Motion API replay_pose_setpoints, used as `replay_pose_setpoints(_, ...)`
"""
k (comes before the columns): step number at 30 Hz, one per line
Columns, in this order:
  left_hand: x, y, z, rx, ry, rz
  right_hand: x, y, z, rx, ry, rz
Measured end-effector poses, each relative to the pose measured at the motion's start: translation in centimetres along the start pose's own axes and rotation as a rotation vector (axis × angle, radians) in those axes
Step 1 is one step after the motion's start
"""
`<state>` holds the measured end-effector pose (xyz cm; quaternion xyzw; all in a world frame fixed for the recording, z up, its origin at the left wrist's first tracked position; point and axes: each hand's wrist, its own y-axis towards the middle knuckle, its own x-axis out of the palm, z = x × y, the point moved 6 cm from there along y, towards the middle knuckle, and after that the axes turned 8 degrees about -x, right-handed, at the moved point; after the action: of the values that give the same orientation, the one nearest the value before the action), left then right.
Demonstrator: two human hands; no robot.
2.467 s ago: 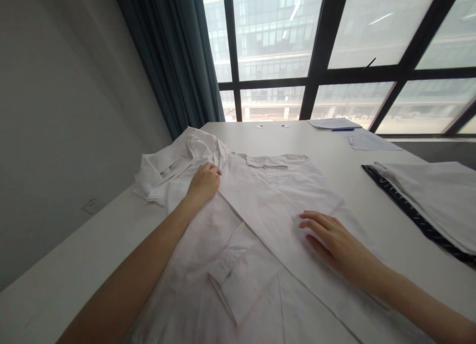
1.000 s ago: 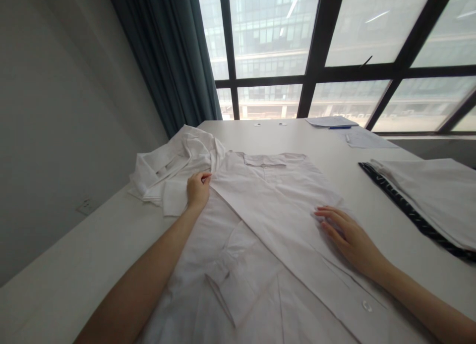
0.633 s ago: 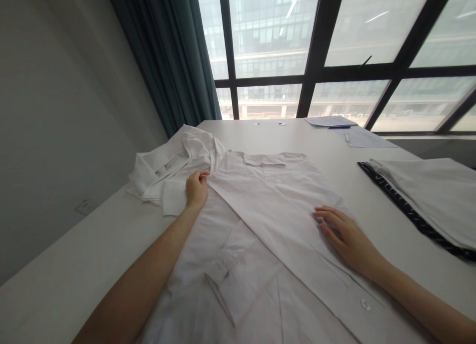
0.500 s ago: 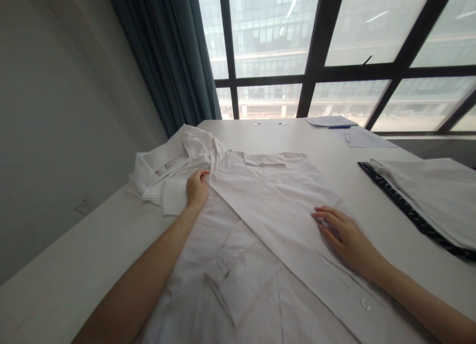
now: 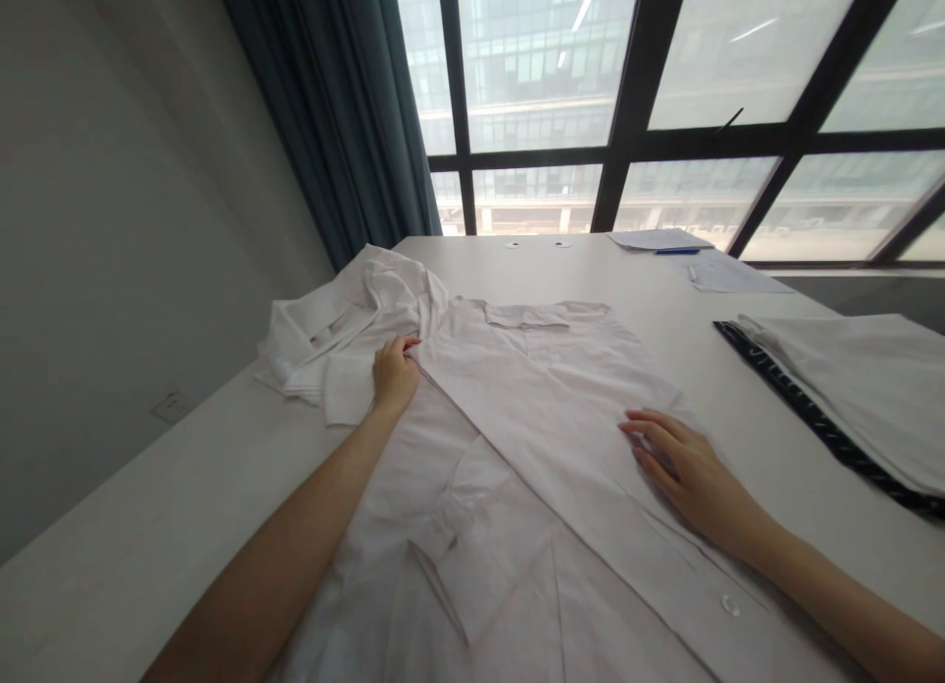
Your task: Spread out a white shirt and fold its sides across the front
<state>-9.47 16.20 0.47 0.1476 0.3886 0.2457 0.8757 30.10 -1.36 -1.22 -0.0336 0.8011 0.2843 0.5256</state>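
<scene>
A long white coat [image 5: 517, 407] lies spread on the table, with one side folded over in a diagonal edge and a button near the lower right. A sleeve end [image 5: 472, 555] lies crumpled in the middle. At the upper left, my left hand [image 5: 396, 373] has its fingers closed on the coat's folded edge by the shoulder; the fingertips are partly hidden. My right hand [image 5: 675, 466] rests on the coat's right side, fingers stretched out and slightly apart, holding nothing. Beside the left hand, another part of white cloth [image 5: 350, 319] is heaped up; whether it joins the coat I cannot tell.
On the right, folded white cloth [image 5: 871, 388] lies on a black patterned item [image 5: 819, 427]. Papers [image 5: 661, 239] and a blue pen [image 5: 677, 252] are at the table's far end. A wall [image 5: 133, 270] and dark curtain [image 5: 361, 112] border the left side.
</scene>
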Motion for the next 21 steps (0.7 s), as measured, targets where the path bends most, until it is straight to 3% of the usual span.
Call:
replay_pose_setpoints(13, -0.34, -0.14, 0.6, -0.001, -0.106, -0.02, -0.07, 0.01, -0.08, 0.005, -0.011, 0.0)
replay_pose_setpoints(21, -0.64, 0.13, -0.28, -0.086, -0.216, 0.027, -0.06, 0.01, -0.14, 0.0, -0.013, -0.011)
